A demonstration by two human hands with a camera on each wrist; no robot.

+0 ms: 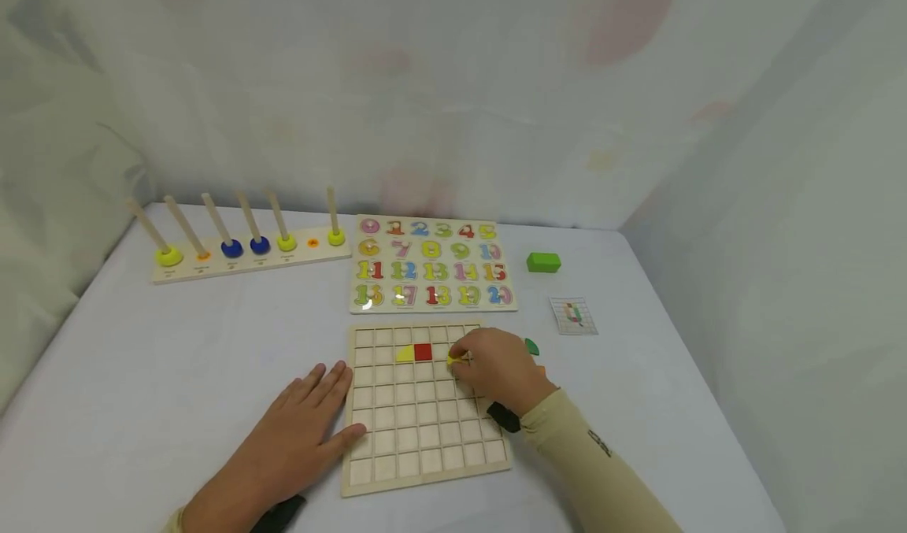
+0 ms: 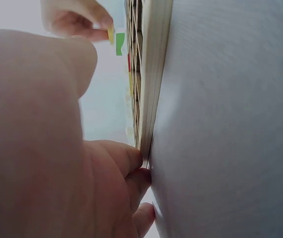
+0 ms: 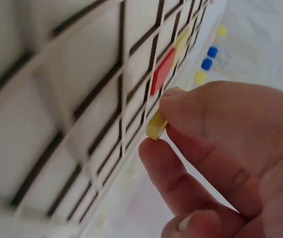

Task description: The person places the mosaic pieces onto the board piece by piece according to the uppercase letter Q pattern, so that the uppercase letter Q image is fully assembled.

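Observation:
A wooden grid board (image 1: 425, 446) lies on the white table in front of me. A red square piece (image 1: 423, 351) and a yellow piece (image 1: 405, 353) sit in its second row. My right hand (image 1: 496, 371) pinches another small yellow piece (image 1: 454, 358) (image 3: 157, 125) just above the cells to the right of the red square (image 3: 162, 72). My left hand (image 1: 301, 431) lies flat on the table, fingers straight, thumb against the board's left edge (image 2: 148, 124). A green piece (image 1: 531, 348) shows behind my right hand.
Behind the grid board lies a number puzzle board (image 1: 432, 265). A peg stand (image 1: 241, 257) with yellow and blue rings stands at the back left. A green block (image 1: 543, 262) and a small pattern card (image 1: 573, 315) lie to the right. Curtained walls close in the table.

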